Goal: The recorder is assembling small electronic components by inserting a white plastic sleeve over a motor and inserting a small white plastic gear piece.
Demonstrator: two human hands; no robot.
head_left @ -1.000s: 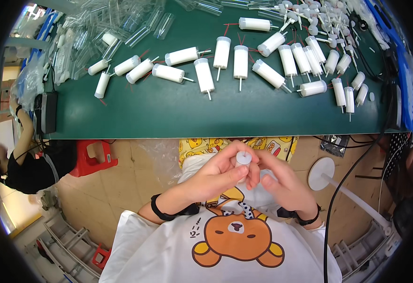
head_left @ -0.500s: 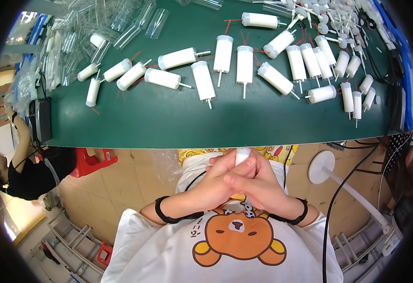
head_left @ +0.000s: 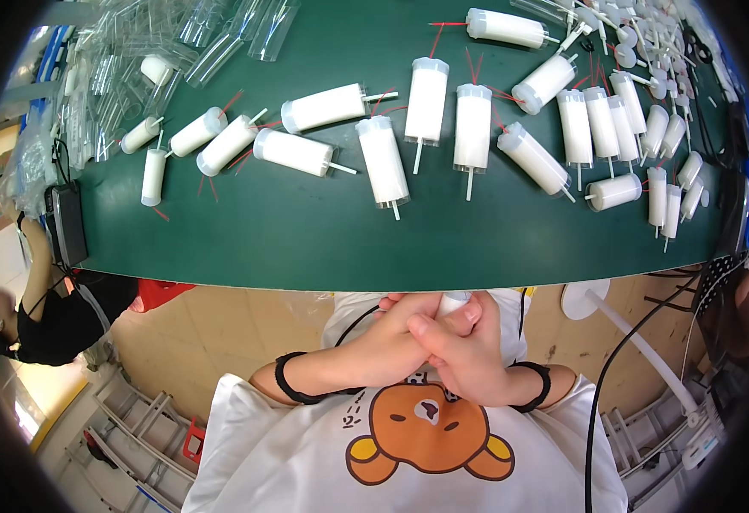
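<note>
My left hand (head_left: 389,336) and my right hand (head_left: 462,346) are clasped together just below the near edge of the green table (head_left: 306,239), close to my chest. Both wrap a small white cylindrical part (head_left: 452,302), and only its top end shows between the fingers. Each wrist carries a black band. On the table above lie several white cylinders with thin stems (head_left: 380,161), spread in a loose row from left to right.
Clear plastic tubes (head_left: 220,34) are piled at the table's far left. Small white parts (head_left: 639,21) crowd the far right. A black device (head_left: 68,224) lies at the left edge. Another person (head_left: 41,316) sits at lower left. A white lamp stand (head_left: 622,325) and black cable are at right.
My hands have closed tighter around the white part and risen toward the table edge. The view has moved closer to the table.
</note>
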